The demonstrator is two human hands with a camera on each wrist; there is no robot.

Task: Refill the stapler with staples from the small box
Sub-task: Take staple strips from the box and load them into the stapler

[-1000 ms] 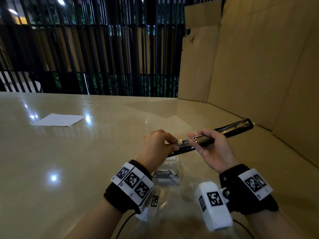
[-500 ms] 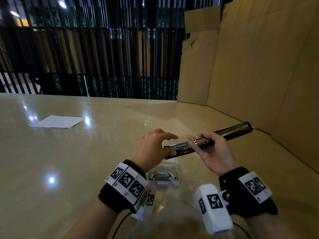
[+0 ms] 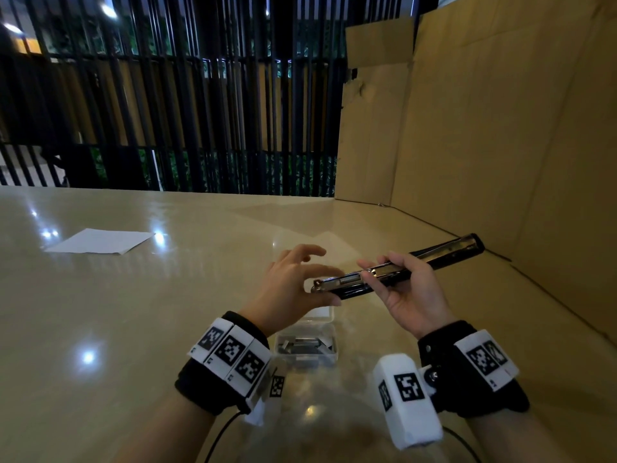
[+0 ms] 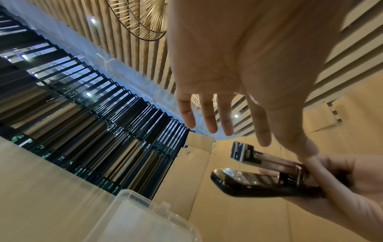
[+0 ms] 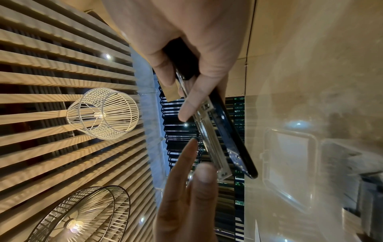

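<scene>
My right hand (image 3: 384,272) grips a black stapler (image 3: 434,259) at its middle, above the table. It is folded out flat, metal channel up, its far end pointing right. In the right wrist view my fingers wrap the stapler (image 5: 217,131). My left hand (image 3: 310,279) hovers at the stapler's near end with fingers straight and spread, holding nothing; its thumb lies just under that end. The left wrist view shows the spread fingers (image 4: 209,117) and the stapler (image 4: 259,180) beside the thumb. Below my hands a small clear box (image 3: 305,349) of staples sits on the table, lid open.
The beige glossy table (image 3: 133,329) carries a white sheet of paper (image 3: 100,241) at the far left. A tall cardboard wall (image 3: 500,145) stands along the right side. Black vertical bars (image 3: 200,111) close off the far edge.
My left hand has let go of the stapler's near end: its pinching fingers have straightened and spread. The right hand holds the stapler in much the same place.
</scene>
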